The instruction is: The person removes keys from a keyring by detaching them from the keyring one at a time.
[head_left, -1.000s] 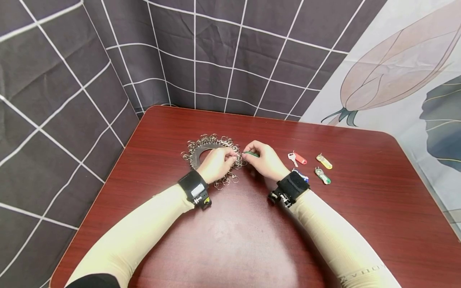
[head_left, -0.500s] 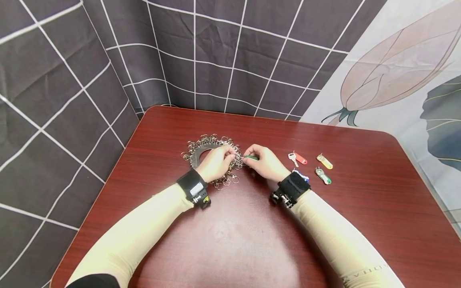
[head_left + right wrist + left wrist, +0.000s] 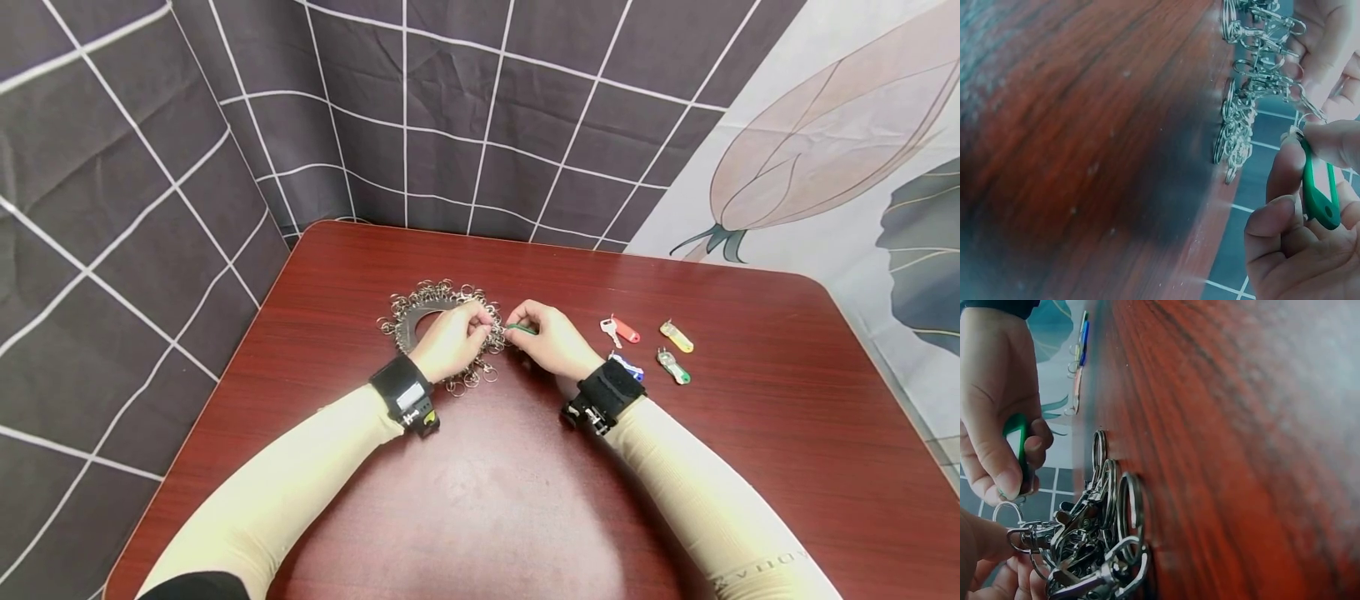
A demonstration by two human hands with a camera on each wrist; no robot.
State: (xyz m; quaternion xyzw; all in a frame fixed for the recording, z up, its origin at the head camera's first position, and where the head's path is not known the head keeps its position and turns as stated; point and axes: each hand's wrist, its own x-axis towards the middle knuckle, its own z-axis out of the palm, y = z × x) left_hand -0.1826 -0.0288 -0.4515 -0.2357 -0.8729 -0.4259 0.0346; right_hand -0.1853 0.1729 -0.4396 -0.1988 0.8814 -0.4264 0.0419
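A grey ring-shaped holder (image 3: 406,323) lies left of centre on the table, fringed with metal swivel clasps (image 3: 1269,84) that carry split rings (image 3: 1130,515). My left hand (image 3: 450,342) reaches over its right side and pinches one of these clasps (image 3: 1035,536) between thumb and fingers. Opposite it, my right hand (image 3: 558,340) grips a green key tag (image 3: 1319,190) with a white label, thumb against curled fingers. The tag's small wire ring (image 3: 1007,512) meets the pinched clasp; the exact contact is partly covered by fingertips.
To the right on the red-brown table (image 3: 480,500) lie a red key tag (image 3: 625,330) with a key (image 3: 611,332), a yellow tag (image 3: 677,337), another green tag (image 3: 673,367) and a blue tag (image 3: 628,367) by the right wrist. A dark gridded curtain (image 3: 450,100) hangs behind.
My right hand has tilted the green tag slightly, and its tip has come a little closer to the clasps. My left hand stays almost in place.
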